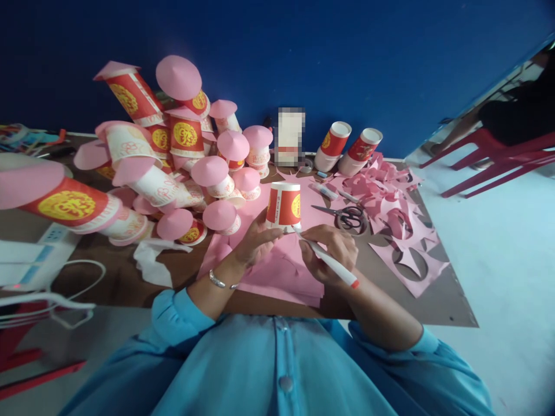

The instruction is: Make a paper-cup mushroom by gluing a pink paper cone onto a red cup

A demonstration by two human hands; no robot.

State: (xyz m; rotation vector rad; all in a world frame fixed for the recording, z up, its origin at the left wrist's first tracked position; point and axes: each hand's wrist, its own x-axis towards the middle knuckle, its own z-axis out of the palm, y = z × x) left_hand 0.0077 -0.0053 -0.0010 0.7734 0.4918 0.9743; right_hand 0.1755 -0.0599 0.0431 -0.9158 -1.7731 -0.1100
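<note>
My left hand (256, 242) is closed around the lower left of a red and white paper cup (283, 205) with a yellow emblem. A white marker pen (332, 263) with a red end is gripped in my right hand (332, 247). The pen's tip points at the cup's lower edge; whether it touches I cannot tell. Beneath both hands lie sheets of pink paper (281, 283). Black-handled scissors (347, 216) rest just beyond my right hand, on or beside a roll of tape (358, 229).
Several paper cups with pink cone tops (186, 136) are piled at the left. Two cup stacks (333, 144) stand near the blue wall. Pink paper scraps (399, 202) cover the right side. A white power strip (54, 237) lies left, near a crumpled tissue (156, 263). A person sits on a red stool (485, 147).
</note>
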